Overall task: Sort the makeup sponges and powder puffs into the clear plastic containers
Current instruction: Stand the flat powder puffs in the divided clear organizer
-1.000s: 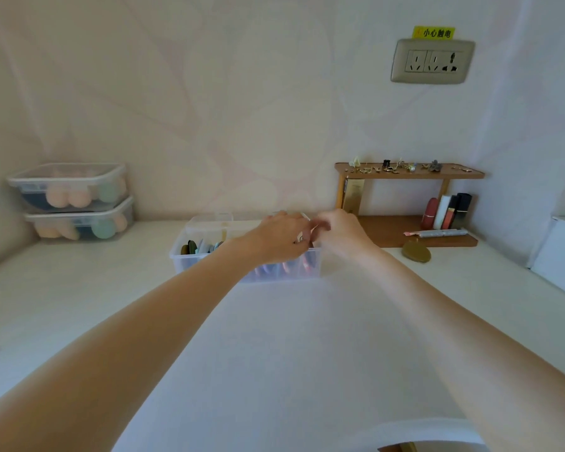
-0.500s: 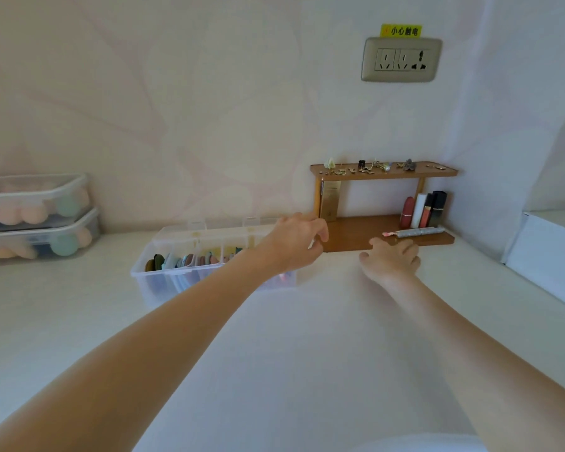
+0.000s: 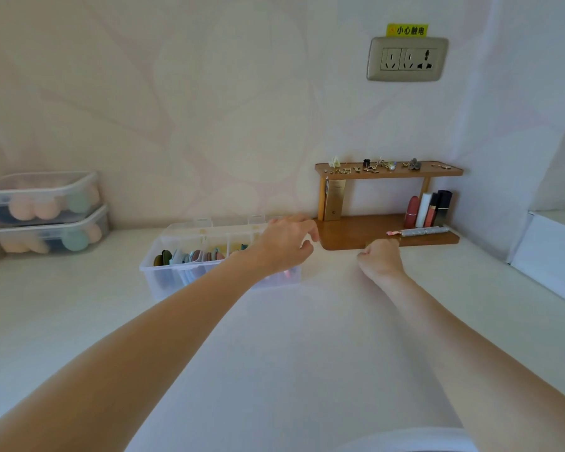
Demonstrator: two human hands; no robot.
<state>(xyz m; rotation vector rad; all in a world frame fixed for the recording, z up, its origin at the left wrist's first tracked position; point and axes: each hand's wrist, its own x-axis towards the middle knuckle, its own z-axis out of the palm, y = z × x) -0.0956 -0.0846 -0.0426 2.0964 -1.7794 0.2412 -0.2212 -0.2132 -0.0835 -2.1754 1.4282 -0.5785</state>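
Note:
A long clear divided container stands at the middle back of the white table, holding several flat powder puffs on edge. My left hand hovers over its right end, fingers loosely apart, nothing visible in it. My right hand rests on the table just in front of the wooden shelf, fingers curled shut over the spot where a green powder puff lay; the puff itself is hidden under the hand. Two lidded clear containers are stacked at the far left, with peach and mint makeup sponges inside.
A low wooden shelf stands against the wall right of the container, with lipsticks below and small jewellery on top. A white box sits at the right edge. A wall socket is above the shelf.
My right hand left the divided container, moved right to the table in front of the shelf and closed over the green puff. My left hand stayed at the container's right end.

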